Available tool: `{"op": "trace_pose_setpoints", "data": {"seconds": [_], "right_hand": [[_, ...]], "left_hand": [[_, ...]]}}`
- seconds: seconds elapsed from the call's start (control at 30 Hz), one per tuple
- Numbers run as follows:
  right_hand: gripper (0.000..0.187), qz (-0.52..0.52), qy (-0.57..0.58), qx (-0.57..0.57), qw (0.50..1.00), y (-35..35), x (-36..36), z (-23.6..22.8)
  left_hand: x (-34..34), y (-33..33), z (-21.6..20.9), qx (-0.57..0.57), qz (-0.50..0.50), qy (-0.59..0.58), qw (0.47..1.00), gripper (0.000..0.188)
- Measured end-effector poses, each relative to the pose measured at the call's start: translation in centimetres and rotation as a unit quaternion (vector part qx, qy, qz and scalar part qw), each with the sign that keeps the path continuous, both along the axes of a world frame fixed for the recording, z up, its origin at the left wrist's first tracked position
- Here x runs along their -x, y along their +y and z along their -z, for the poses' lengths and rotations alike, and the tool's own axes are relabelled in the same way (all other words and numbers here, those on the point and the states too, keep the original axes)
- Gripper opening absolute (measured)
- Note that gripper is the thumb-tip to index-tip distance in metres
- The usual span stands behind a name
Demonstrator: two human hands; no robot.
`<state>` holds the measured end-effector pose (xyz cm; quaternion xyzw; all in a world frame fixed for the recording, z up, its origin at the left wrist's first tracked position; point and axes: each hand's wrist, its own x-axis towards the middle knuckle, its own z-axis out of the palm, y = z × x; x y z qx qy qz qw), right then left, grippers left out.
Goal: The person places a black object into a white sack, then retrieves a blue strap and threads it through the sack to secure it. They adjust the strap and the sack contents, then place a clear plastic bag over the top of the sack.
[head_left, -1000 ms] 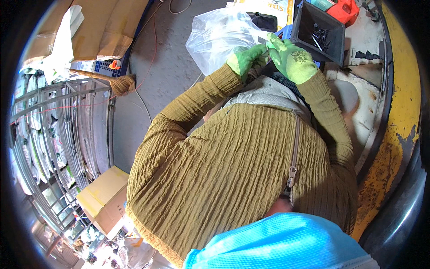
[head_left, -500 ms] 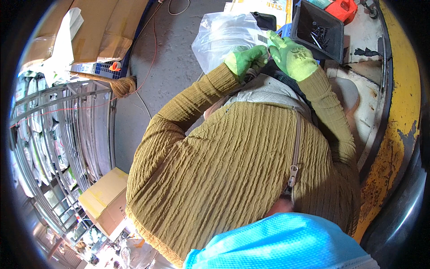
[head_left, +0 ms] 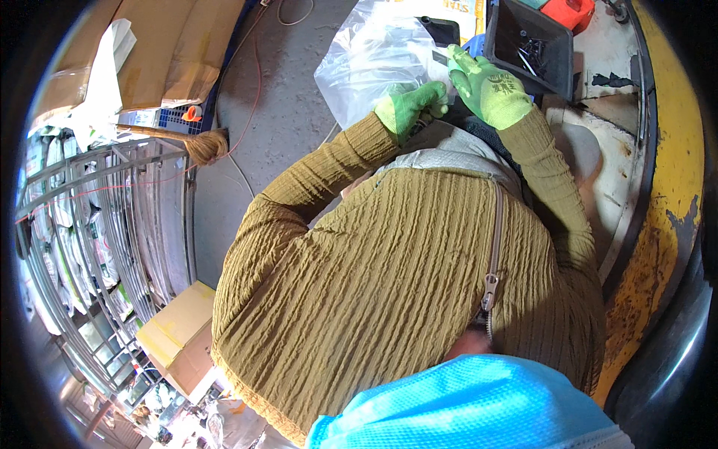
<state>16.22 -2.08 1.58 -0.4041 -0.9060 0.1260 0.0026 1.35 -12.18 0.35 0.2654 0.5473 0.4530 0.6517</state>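
Both of my hands wear green work gloves. My left hand (head_left: 411,107) is closed beside the lower right edge of a clear plastic bag (head_left: 357,63); whatever it grips is hidden by its fingers. Just to the right, my right hand (head_left: 490,88) has its fingers stretched out and thumb apart, with no held thing visible. The two hands are apart. Its fingertips are near the bag's right side and the near left edge of a dark plastic bin (head_left: 561,75). Inside the bin lie several thin, dark, bolt-like pieces (head_left: 532,54).
A red container (head_left: 568,13) stands beyond the bin. A yellow, rust-worn edge (head_left: 669,157) runs down the right. At left are a metal rack (head_left: 142,202), a straw broom (head_left: 206,147), large cardboard sheets (head_left: 168,49) and a cardboard box (head_left: 176,329). Thin cords cross the grey floor.
My hands have drawn slightly apart; earlier their fingertips were close together. The right hand's fingers have straightened and spread. The plastic bag has shifted slightly left.
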Motion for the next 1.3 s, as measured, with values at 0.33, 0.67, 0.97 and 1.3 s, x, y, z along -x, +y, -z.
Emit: {"op": "trace_pose_setpoints", "data": {"seconds": [0.33,0.67,0.97,1.3], "right_hand": [[0.043,0.025,-0.004,0.033,0.999,0.0,-0.1,0.9],[0.042,0.035,0.029,0.096,0.994,0.1,-1.1,2.7],[0.044,0.053,0.009,0.136,0.989,1.3,0.0,4.1],[0.043,0.031,0.028,0.145,0.989,1.2,0.6,4.5]], "left_hand": [[-0.1,-0.1,2.9,-0.047,0.074,0.008,0.996,0.028],[-0.2,-0.5,2.0,0.036,-0.001,-0.029,0.999,0.024],[0.1,-1.0,4.0,-0.217,0.092,0.129,0.963,0.025],[1.6,-2.8,1.6,0.082,-0.001,-0.067,0.994,0.029]]}}
